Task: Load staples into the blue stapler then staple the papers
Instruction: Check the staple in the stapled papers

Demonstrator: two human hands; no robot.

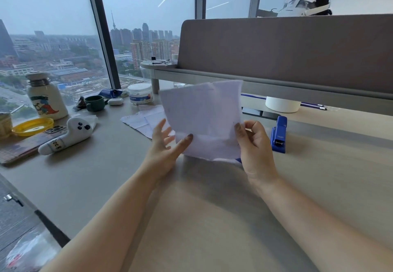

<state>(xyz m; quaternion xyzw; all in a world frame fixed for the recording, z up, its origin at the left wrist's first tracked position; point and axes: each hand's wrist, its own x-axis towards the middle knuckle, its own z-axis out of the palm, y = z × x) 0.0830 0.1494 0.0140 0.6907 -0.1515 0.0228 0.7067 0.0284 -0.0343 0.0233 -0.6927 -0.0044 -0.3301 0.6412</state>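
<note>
Papers (202,118) held upright above bench (212,218), right hand (255,144) fingers pinching right edge; left hand (168,142) loose, supporting; blue stapler (279,134) just right of right hand, long axis front-back; right hand nearer.

The single head-worn camera looked forward and down across the desk (212,218), close above it. It faced the grey divider (287,54) at the desk's far edge.

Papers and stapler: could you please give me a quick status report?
Right hand pinching papers upright above the desk; left hand open against them. Stapler shut, untouched, on desk to the right. Nothing in the way.
</note>
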